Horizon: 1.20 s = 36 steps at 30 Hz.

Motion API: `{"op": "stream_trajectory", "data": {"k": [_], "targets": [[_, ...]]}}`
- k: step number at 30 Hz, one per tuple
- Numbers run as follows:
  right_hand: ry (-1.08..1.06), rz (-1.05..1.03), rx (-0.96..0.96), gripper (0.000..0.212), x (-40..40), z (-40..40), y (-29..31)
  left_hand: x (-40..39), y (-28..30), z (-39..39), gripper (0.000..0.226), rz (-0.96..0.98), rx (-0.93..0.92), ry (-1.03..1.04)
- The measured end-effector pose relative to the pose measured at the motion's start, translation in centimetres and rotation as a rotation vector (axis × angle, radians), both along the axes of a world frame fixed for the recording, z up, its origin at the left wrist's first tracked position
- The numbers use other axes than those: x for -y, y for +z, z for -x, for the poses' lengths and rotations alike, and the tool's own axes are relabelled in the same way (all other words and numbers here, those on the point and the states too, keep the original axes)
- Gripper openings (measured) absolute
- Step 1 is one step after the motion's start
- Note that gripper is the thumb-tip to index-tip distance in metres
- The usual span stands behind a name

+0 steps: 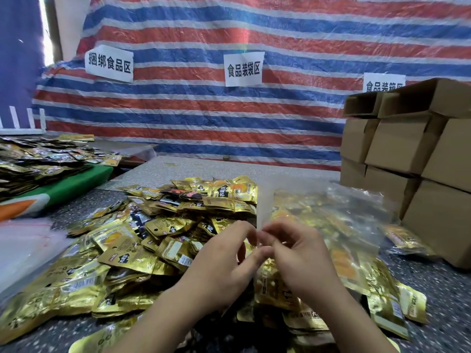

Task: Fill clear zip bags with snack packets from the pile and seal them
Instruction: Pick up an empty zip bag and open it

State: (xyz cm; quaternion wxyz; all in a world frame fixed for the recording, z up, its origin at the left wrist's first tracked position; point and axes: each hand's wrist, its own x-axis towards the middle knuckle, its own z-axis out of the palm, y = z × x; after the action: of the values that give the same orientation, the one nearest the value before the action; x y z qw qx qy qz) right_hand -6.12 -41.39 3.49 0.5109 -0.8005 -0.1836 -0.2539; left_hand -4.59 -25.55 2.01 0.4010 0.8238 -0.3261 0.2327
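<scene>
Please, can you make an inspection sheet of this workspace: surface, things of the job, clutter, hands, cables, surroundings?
Surface: speckled grey table, mostly covered.
Job's things: large pile of gold snack packets in the middle; clear zip bag held upright above it, no packets visible inside; filled clear bags lying to the right.
Clutter: loose clear plastic at the left edge; second heap of packets on a green-covered surface at far left.
Hands: left hand and right hand both pinch the zip bag's lower edge.
Cables: nothing seen.
Surroundings: striped tarp with three paper signs; stacked cardboard boxes at right.
</scene>
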Motion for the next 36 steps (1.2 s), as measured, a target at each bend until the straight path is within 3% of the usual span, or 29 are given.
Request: {"op": "stream_trajectory", "data": {"k": [5, 15, 17, 21, 28, 33, 36], "targets": [[0.193, -0.093, -0.185, 0.019, 0.5, 0.2, 0.7, -0.4, 0.4, -0.3, 0.033, -0.043, -0.059, -0.038], [0.327, -0.221, -0.275, 0.006, 0.6, 1.0, 1.3, -0.4, 0.4, 0.0, 0.019, 0.042, -0.007, -0.107], [0.309, -0.226, -0.263, 0.016, 0.5, 0.9, 1.1, -0.5, 0.4, 0.0, 0.023, 0.051, 0.026, -0.103], [0.288, -0.242, -0.239, 0.011, 0.2, 1.1, 1.3, -0.6, 0.7, 0.0, 0.035, 0.058, 0.030, -0.109], [0.257, -0.237, -0.223, 0.020, 0.4, 1.2, 1.1, -0.9, 1.3, 0.8, 0.021, 0.215, -0.209, -0.285], [0.066, -0.491, -0.215, 0.025, 1.8, 0.6, 1.5, -2.3, 1.7, -0.4, 0.026, 0.424, -0.309, -0.076], [-0.074, -0.487, -0.181, 0.028, 2.5, 0.2, 1.3, -2.5, 1.7, -0.8, 0.020, 0.510, -0.309, 0.013]]}}
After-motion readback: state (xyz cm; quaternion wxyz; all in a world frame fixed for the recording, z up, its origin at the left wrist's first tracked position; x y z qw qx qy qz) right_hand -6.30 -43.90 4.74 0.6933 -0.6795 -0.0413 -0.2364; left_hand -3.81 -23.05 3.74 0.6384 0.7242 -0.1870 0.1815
